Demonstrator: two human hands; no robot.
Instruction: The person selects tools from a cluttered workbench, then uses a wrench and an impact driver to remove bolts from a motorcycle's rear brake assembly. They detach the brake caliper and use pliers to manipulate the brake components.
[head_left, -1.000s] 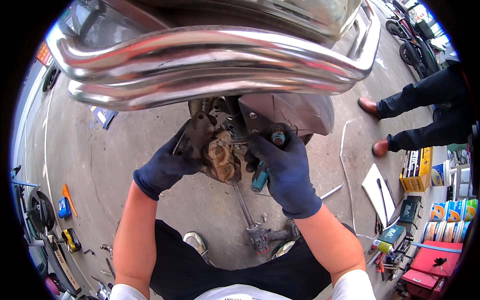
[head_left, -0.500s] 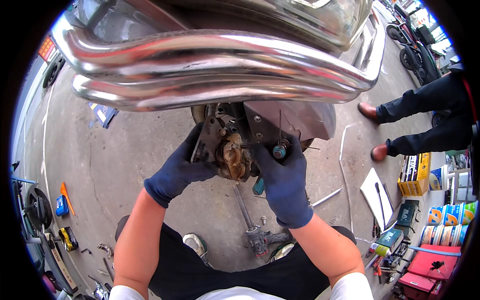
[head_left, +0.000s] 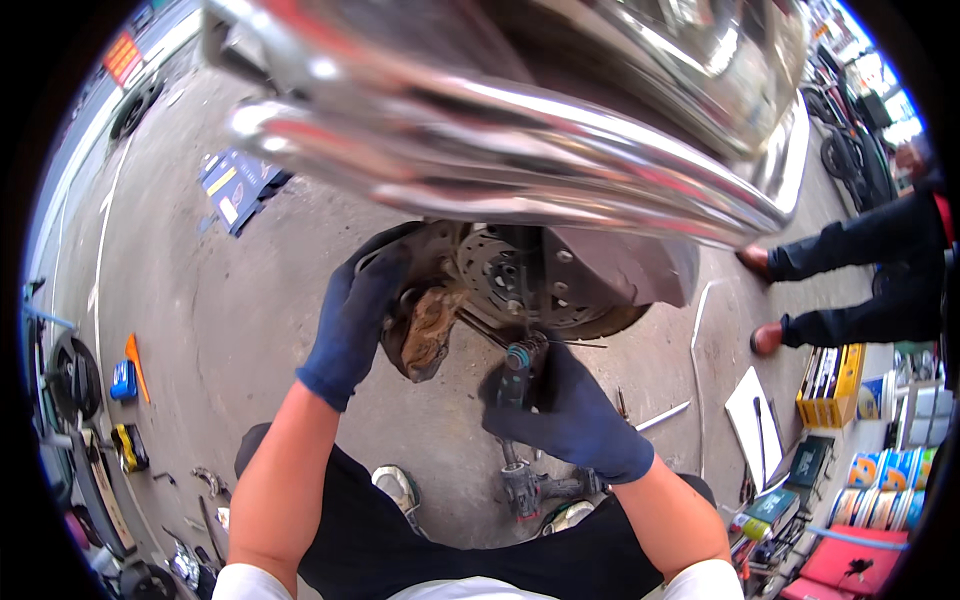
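My gloved left hand [head_left: 355,310] is closed on a dark bracket with a rusty brake caliper [head_left: 425,333], held left of the drilled brake disc [head_left: 490,260]. Below the disc, my gloved right hand [head_left: 560,410] is wrapped round a teal-handled tool [head_left: 517,372] that points upward. Behind them are a silver-grey fender panel [head_left: 615,265] and, above, the polished chrome tube bumper [head_left: 560,140], blurred by motion. A grey cordless power tool [head_left: 522,490] lies on the floor between my feet, partly behind my right hand.
A person's dark-trousered legs [head_left: 860,320] stand at right, beside parked scooters [head_left: 840,155], a yellow box [head_left: 830,400], white board [head_left: 750,425] and red toolbox [head_left: 850,560]. At left lie a blue flattened carton [head_left: 235,190], an orange tool [head_left: 138,365] and scooter parts [head_left: 80,380].
The caliper and bracket have moved left with my left hand, uncovering more disc. My right hand and teal tool have moved down. The bumper sits further right in the tilted view.
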